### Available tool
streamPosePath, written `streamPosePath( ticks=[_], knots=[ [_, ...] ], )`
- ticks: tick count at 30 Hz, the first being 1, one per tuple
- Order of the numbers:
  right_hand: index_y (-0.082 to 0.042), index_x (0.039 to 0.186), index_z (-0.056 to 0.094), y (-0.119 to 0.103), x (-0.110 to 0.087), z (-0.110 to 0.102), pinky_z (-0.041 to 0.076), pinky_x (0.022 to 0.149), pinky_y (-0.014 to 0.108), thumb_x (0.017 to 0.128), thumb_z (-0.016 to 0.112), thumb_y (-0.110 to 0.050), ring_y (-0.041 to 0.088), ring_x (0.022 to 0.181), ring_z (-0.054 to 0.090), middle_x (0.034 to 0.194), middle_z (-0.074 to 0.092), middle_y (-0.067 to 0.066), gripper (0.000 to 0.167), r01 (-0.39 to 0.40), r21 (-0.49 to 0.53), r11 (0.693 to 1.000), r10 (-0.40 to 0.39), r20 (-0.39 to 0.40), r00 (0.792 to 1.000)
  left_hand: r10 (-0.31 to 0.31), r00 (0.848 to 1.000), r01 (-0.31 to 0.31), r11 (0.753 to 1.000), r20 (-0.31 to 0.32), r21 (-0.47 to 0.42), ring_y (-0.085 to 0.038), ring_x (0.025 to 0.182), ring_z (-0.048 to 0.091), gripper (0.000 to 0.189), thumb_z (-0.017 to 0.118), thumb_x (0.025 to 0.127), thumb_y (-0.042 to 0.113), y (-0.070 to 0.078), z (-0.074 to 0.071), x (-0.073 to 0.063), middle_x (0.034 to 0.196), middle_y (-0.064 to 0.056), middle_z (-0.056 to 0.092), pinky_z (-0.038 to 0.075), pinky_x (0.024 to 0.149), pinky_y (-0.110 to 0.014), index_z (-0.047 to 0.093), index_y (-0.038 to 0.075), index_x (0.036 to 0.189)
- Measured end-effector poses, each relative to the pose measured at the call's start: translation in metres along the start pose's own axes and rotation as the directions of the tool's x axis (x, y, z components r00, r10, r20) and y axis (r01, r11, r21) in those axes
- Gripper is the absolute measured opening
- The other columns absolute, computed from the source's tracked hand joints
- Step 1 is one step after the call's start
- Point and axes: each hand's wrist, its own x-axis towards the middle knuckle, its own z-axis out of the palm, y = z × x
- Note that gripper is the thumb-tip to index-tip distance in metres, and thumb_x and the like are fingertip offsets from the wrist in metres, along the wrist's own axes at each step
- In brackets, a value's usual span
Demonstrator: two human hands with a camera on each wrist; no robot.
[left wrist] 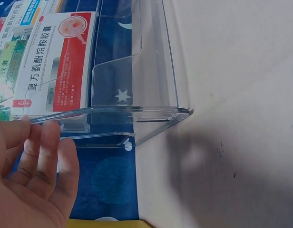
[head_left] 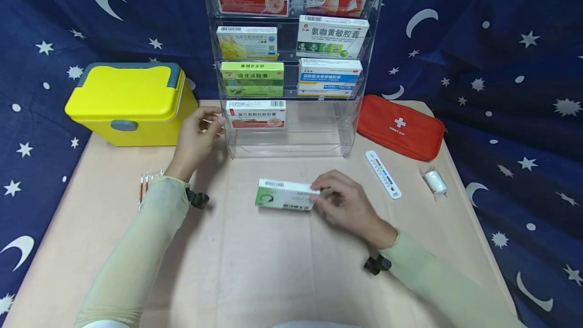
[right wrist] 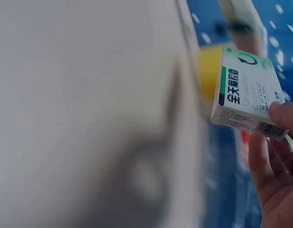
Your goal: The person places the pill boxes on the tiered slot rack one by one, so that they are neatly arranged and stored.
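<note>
My right hand (head_left: pixel 348 209) pinches one end of a white and green medicine box (head_left: pixel 283 196) between thumb and fingers, over the table in front of the display rack. In the right wrist view the box (right wrist: pixel 251 90) shows its printed front and a barcode on its side. At the left side of the clear plastic display rack (head_left: pixel 291 152), my left hand (head_left: pixel 193 138) grips the side edge with thumb and fingertips. Nearest to it, on the bottom tier, stands a white and red medicine box (head_left: pixel 256 114). The bottom tier's right half holds no box.
Several other medicine boxes, among them a green one (head_left: pixel 252 79), fill the upper tiers. A yellow case (head_left: pixel 127 97) stands left, with cotton swabs (head_left: pixel 147 183) before it. At right lie a red first-aid pouch (head_left: pixel 401 128), a strip thermometer (head_left: pixel 382 174) and a wrapped bandage roll (head_left: pixel 434 181).
</note>
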Motion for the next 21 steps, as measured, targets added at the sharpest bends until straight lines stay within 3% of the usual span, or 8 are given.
streamPosePath(
  ticks=[4, 9, 14, 18, 21],
  knots=[
    [0.005, 0.102, 0.07, -0.017, 0.048, -0.047, 0.057, 0.064, 0.024, 0.078, 0.079, 0.017, 0.021, 0.089, 0.063, 0.106, 0.066, 0.015, 0.028, 0.032, -0.077, 0.997, -0.042, -0.139, 0.989, -0.007, 1.0, 0.007, 1.0, -0.002, 0.013, -0.023, 0.084, 0.064, 0.027, 0.063, 0.102, 0.014, -0.002, 0.0, 0.001, 0.102, -0.014, 0.063, 0.058, 0.071, -0.024, 0.063, 0.002, 0.127],
    [0.002, 0.104, 0.074, -0.004, 0.096, -0.096, 0.053, 0.068, 0.016, 0.083, 0.08, 0.007, 0.015, 0.091, 0.063, 0.109, 0.067, 0.009, 0.023, 0.03, -0.261, 0.965, -0.091, -0.222, 0.971, -0.014, 1.0, 0.014, 1.0, 0.001, 0.02, -0.024, 0.084, 0.064, 0.027, 0.063, 0.102, 0.013, -0.003, 0.001, 0.002, 0.103, -0.014, 0.063, 0.058, 0.073, -0.027, 0.064, 0.002, 0.127],
    [-0.009, 0.11, 0.076, 0.016, 0.124, -0.123, 0.051, 0.073, 0.015, 0.088, 0.08, -0.008, 0.012, 0.097, 0.061, 0.116, 0.065, -0.002, 0.023, 0.033, -0.406, 0.913, -0.106, -0.157, 0.982, -0.012, 1.0, 0.012, 1.0, 0.005, 0.003, -0.024, 0.083, 0.065, 0.026, 0.063, 0.102, 0.012, -0.003, 0.001, 0.004, 0.102, -0.014, 0.063, 0.059, 0.076, -0.033, 0.064, 0.002, 0.127],
    [-0.012, 0.113, 0.075, 0.024, 0.133, -0.126, 0.049, 0.073, 0.014, 0.091, 0.077, -0.013, 0.013, 0.095, 0.059, 0.119, 0.063, -0.002, 0.022, 0.035, -0.46, 0.887, -0.085, -0.088, 0.992, -0.006, 1.0, 0.006, 1.0, 0.004, -0.009, -0.025, 0.083, 0.064, 0.026, 0.063, 0.102, 0.011, -0.003, 0.0, 0.004, 0.102, -0.015, 0.063, 0.059, 0.075, -0.031, 0.064, 0.002, 0.126],
    [-0.011, 0.115, 0.074, 0.029, 0.135, -0.121, 0.047, 0.065, 0.017, 0.093, 0.076, -0.014, 0.014, 0.088, 0.057, 0.12, 0.062, 0.001, 0.022, 0.038, -0.508, 0.86, -0.071, -0.047, 0.996, -0.009, 1.0, 0.009, 1.0, 0.004, -0.008, -0.026, 0.084, 0.064, 0.026, 0.063, 0.102, 0.012, -0.003, 0.0, 0.003, 0.102, -0.015, 0.063, 0.059, 0.075, -0.031, 0.064, 0.002, 0.126]
  ],
)
